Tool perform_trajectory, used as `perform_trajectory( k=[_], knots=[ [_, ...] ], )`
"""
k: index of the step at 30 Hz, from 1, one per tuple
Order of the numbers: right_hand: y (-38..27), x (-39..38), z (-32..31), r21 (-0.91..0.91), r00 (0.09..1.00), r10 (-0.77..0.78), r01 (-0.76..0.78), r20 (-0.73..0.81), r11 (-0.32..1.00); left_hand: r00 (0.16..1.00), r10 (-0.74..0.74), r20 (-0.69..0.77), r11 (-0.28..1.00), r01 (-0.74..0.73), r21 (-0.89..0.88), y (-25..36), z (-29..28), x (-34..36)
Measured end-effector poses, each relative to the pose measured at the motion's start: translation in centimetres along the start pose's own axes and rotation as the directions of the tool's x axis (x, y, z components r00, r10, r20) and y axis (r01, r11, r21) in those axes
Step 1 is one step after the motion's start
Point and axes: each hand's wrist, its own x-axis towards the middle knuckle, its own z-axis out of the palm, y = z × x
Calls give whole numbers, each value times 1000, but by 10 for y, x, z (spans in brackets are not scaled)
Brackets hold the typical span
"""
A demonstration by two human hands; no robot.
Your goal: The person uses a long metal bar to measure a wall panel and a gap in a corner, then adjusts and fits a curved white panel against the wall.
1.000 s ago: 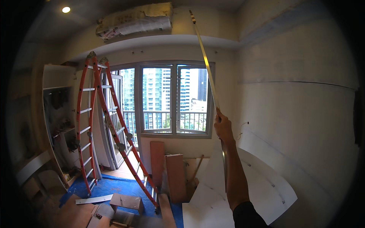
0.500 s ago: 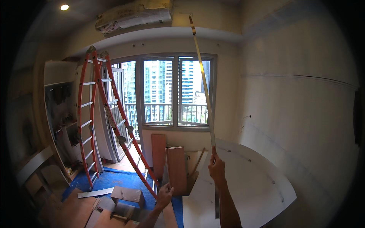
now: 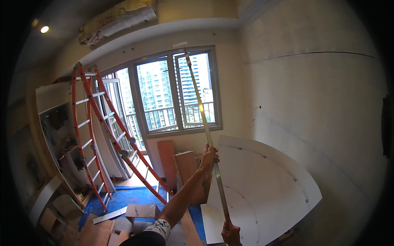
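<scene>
My left hand [image 3: 209, 156] grips a long, shiny gold-and-silver pole [image 3: 203, 115] around its middle. My right hand [image 3: 230, 232] is wrapped round the pole's lower end, near the bottom edge of the view. The pole slants up toward the top of the window [image 3: 177, 95], where a narrow pale crosspiece [image 3: 180, 44] shows at its tip, too small to make out clearly. Behind the lower half of the pole is a large white curved sheet [image 3: 266, 184] with small marks or fittings along arcs, resting against the wall.
A red stepladder [image 3: 123, 143] stands on blue sheeting [image 3: 135, 194] at the left, beside an open cabinet [image 3: 52, 124] and a balcony door. Wooden boards [image 3: 166, 158] lean under the window; offcuts [image 3: 97, 231] lie on the floor. A wrapped long unit [image 3: 117, 20] is mounted high up.
The pole's top has come down and left, from the soffit to the window's top edge. My left hand has moved up onto the pole; my right hand has slid down to its lower end.
</scene>
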Motion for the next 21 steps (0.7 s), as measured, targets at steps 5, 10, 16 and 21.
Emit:
perform_trajectory(
  k=[5, 10, 16, 21],
  knots=[
    [39, -20, -19, 32, 998, -14, 16, -69, 999, 999, 25, 30, 1000, -25, 6, -26, 36, -19],
    [44, 12, -52, 53, 997, 72, -70, -37, 996, 993, 49, 109, 998, -53, 37, -20, 81, 3],
    [19, 83, -108, 13, 1000, 13, -13, 7, 1000, 982, 88, 168, 995, -95, 39, -14, 135, 51],
    [35, 113, -130, 44, 1000, 4, -2, -24, 999, 989, 63, 134, 997, -69, 44, -12, 175, 77]
  ],
)
